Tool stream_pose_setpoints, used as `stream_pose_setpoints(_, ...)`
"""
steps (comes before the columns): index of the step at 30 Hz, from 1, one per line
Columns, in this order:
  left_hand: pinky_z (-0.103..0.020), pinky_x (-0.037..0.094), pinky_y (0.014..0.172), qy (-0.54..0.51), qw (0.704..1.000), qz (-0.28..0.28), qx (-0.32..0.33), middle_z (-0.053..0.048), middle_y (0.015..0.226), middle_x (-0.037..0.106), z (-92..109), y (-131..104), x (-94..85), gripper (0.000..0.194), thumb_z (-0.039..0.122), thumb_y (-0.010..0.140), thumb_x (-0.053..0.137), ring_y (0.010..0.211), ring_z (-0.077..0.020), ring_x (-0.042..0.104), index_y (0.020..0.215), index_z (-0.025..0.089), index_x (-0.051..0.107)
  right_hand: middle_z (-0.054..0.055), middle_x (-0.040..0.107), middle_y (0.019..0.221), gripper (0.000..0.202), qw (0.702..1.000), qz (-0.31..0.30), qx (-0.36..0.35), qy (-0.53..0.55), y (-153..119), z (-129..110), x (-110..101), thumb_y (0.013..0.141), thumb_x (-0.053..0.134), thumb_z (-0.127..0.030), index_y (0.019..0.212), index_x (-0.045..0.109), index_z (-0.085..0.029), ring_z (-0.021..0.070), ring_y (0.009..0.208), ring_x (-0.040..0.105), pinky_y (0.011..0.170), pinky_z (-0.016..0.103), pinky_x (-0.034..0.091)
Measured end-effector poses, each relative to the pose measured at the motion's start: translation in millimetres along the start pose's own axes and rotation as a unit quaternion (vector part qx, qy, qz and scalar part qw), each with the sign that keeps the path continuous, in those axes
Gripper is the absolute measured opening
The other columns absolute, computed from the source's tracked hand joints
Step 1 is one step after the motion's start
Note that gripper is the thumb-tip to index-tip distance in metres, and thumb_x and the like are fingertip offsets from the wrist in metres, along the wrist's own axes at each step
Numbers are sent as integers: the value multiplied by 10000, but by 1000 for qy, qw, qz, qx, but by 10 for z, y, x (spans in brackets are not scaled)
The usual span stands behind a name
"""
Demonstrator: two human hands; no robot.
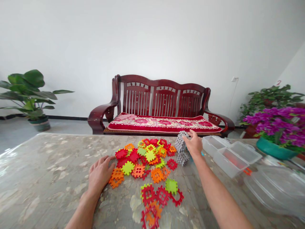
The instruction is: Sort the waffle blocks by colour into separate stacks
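Observation:
My left hand (101,171) lies on the table with its fingers stretched out, at the left edge of a loose pile of toothed plastic building tiles. Red tiles (133,156), orange tiles (156,175) and lime green tiles (128,168) are jumbled there, some solid and some with window-like cutouts. At the pile's right, my right hand (194,143) closes on an upright stack of grey toothed tiles (180,143); part of its grip is hidden. Just below stands a smaller bunch of grey tiles (183,158). Nearer me lie more tiles, including a lime green one (171,186).
Right of my right arm stand clear plastic boxes (231,162) and transparent lids (274,184), with a small orange piece (247,171) beside them. Purple flowers in a teal pot (276,148) stand farther right. Beyond the patterned table (59,178) is a wooden bench (164,98).

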State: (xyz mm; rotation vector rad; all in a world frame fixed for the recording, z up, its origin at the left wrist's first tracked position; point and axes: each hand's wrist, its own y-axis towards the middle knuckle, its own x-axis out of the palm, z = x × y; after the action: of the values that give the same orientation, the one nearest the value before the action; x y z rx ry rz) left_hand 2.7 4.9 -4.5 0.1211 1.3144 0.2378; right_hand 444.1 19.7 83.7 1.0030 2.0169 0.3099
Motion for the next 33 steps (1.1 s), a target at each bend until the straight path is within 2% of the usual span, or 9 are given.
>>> stream_pose_setpoints(7, -433, 343, 1069, -13, 1000, 2, -5, -56, 1372, 583, 10, -3, -9, 413, 368, 905, 410, 1260, -266, 516, 1244, 307, 638, 68, 729, 1091, 614, 1000, -13, 2, -15, 31, 47, 3, 708, 685, -449, 1270, 583, -224, 289, 1039, 610, 971, 452, 421)
stream_pose_setpoints(11, -424, 332, 1072, -16, 1000, 4, -9, -54, 1377, 580, 38, -21, -38, 404, 370, 913, 411, 1247, -256, 523, 1244, 315, 634, 101, 702, 1147, 524, 996, -1, -60, 66, -214, 11, -41, 798, 566, -427, 1260, 588, -181, 258, 1065, 614, 986, 432, 436)
stream_pose_setpoints(14, -432, 332, 1068, -18, 1000, 0, -9, -66, 1379, 576, 55, -33, -62, 407, 367, 917, 402, 1253, -263, 518, 1245, 300, 634, 103, 703, 1122, 411, 980, -93, -117, 130, -610, -88, -23, 861, 490, -374, 1195, 630, -179, 225, 1014, 640, 947, 390, 482)
stream_pose_setpoints(16, -428, 333, 1068, -22, 1000, -3, 0, -72, 1375, 580, 65, -40, -80, 410, 361, 925, 389, 1252, -253, 519, 1248, 289, 631, 95, 684, 1181, 376, 965, -166, -176, 102, -879, -168, 37, 860, 512, -353, 1170, 654, -193, 233, 1118, 602, 1022, 408, 440)
stream_pose_setpoints(20, -417, 299, 1098, -28, 999, 0, 18, -71, 1359, 600, 93, -58, -108, 389, 385, 935, 397, 1291, -226, 490, 1218, 288, 645, 90, 590, 1356, 460, 941, -248, -227, 31, -1192, -299, 233, 873, 523, -328, 1314, 585, -212, 239, 1272, 509, 1102, 430, 372)
stream_pose_setpoints(24, -430, 272, 1126, -41, 999, -17, 30, -82, 1396, 575, 141, -79, -115, 399, 390, 919, 435, 1322, -234, 468, 1250, 263, 619, 90, 534, 1426, 467, 923, -306, -231, -25, -1320, -370, 347, 906, 513, -376, 1349, 568, -240, 244, 1319, 474, 1104, 423, 366)
stream_pose_setpoints(27, -422, 293, 1116, -66, 996, -27, 47, -72, 1351, 607, 184, -92, -138, 367, 394, 907, 445, 1279, -232, 511, 1184, 260, 645, 76, 573, 1383, 410, 916, -322, -237, -21, -1431, -421, 275, 917, 509, -387, 1294, 616, -267, 237, 1272, 518, 1080, 404, 385)
stream_pose_setpoints(30, -351, 383, 1030, -113, 991, -41, 66, -48, 1184, 696, 204, -85, -199, 374, 385, 937, 348, 1140, -202, 603, 1019, 254, 689, 49, 670, 1237, 324, 908, -328, -258, 16, -1433, -490, 180, 941, 476, -397, 1140, 699, -270, 218, 1169, 581, 1035, 372, 410)
stream_pose_setpoints(33, -299, 459, 884, -150, 987, -50, -3, -52, 1045, 739, 187, -28, -260, 459, 395, 950, 264, 995, -202, 661, 926, 245, 696, 42, 722, 1093, 373, 918, -307, -249, 44, -1200, -557, 258, 978, 380, -379, 1023, 728, -253, 197, 1062, 624, 982, 343, 434)
